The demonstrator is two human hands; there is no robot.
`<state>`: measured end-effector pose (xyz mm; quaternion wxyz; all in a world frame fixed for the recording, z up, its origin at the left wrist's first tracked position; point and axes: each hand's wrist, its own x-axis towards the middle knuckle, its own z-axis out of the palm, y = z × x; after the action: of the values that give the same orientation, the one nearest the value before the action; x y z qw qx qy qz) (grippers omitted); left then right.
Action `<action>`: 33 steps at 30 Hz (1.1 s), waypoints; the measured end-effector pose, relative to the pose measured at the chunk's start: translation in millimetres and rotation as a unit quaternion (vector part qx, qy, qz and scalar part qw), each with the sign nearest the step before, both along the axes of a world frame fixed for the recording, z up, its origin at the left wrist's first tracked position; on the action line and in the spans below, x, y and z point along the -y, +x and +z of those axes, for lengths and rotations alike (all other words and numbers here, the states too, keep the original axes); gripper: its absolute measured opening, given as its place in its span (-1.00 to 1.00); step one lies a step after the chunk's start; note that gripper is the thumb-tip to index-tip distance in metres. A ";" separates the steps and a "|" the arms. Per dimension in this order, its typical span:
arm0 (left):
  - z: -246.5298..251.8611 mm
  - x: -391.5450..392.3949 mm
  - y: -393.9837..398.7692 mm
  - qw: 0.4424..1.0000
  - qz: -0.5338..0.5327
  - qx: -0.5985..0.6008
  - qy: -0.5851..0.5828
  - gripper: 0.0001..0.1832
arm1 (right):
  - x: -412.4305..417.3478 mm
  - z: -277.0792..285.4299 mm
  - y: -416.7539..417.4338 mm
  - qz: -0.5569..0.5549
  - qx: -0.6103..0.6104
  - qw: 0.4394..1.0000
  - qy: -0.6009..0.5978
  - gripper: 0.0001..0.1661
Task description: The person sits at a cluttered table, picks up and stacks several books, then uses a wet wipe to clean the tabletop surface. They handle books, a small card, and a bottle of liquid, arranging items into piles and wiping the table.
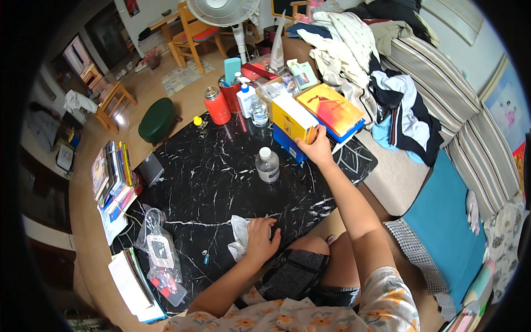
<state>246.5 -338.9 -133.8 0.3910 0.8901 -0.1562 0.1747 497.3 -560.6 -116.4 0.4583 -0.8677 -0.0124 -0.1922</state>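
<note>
My left hand point(262, 240) is palm down over a crumpled white cloth point(238, 236) at the near edge of the black marble-patterned table point(199, 186). Its fingers are bent on the cloth, and part of the cloth is hidden beneath them. At the table's far right my right hand point(318, 147) grips the near end of a yellow box point(288, 120), thumb on its side. Orange-edged items show at that end. Under the yellow box is a blue box point(286, 143). A clear plastic bottle point(267, 166) with a white cap stands between my hands.
Beside the boxes lies an orange-red book point(330, 107) on a blue one. A red flask point(217, 107), a pump bottle point(246, 99) and a water bottle point(259, 113) stand farther back. Left are stacked books point(116, 178), a plastic bag point(159, 249) and a spiral notebook point(128, 282).
</note>
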 end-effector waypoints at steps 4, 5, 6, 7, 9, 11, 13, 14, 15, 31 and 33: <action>12.5 6.0 -9.8 1.000 -0.009 -0.003 -0.005 -0.66 | -2.2 -12.3 -15.2 -0.005 -0.060 0.995 -0.077 -0.10; 13.4 5.4 -13.7 1.000 -0.010 -0.004 -0.004 -0.65 | -5.1 -23.2 -14.8 0.001 -0.088 0.992 -0.087 -0.14; 14.4 5.1 -15.8 1.000 -0.012 -0.003 -0.003 -0.65 | -9.7 -27.7 -14.7 -0.014 -0.022 0.996 -0.087 -0.22; 15.7 5.5 -17.0 1.000 -0.016 -0.007 0.001 -0.66 | -9.7 -30.1 -12.0 -0.030 -0.035 0.995 -0.085 -0.23; 17.7 4.8 -19.7 1.000 -0.020 -0.015 0.012 -0.67 | -10.9 -27.8 -2.1 -0.056 -0.062 0.993 -0.079 -0.26; 17.3 2.5 -22.4 0.999 -0.018 -0.019 0.022 -0.68 | -6.9 -26.4 4.8 -0.066 -0.058 0.994 -0.066 -0.28; 18.6 0.7 -24.6 0.999 -0.014 -0.020 0.025 -0.69 | 0.2 -24.3 5.6 -0.073 -0.061 0.993 -0.066 -0.28; 15.2 -3.4 -25.2 0.999 -0.010 -0.017 0.030 -0.69 | 1.4 -23.6 4.0 -0.080 -0.072 0.992 -0.066 -0.30; 14.0 -3.7 -27.6 0.999 -0.008 -0.018 0.029 -0.69 | 3.6 -28.2 1.6 -0.083 -0.059 0.993 -0.064 -0.31; 23.9 23.1 -33.8 0.998 -0.042 -0.054 0.002 -0.66 | -7.3 -34.3 15.5 -0.072 -0.082 0.990 -0.091 -0.26; 25.8 23.6 -34.0 0.998 -0.042 -0.053 0.003 -0.66 | -12.6 -28.2 20.5 -0.084 -0.132 0.982 -0.105 -0.25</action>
<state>212.5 -362.5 -108.1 0.4029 0.8919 -0.1734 0.1099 517.8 -548.0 -144.6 0.3448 -0.9266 0.1009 -0.1114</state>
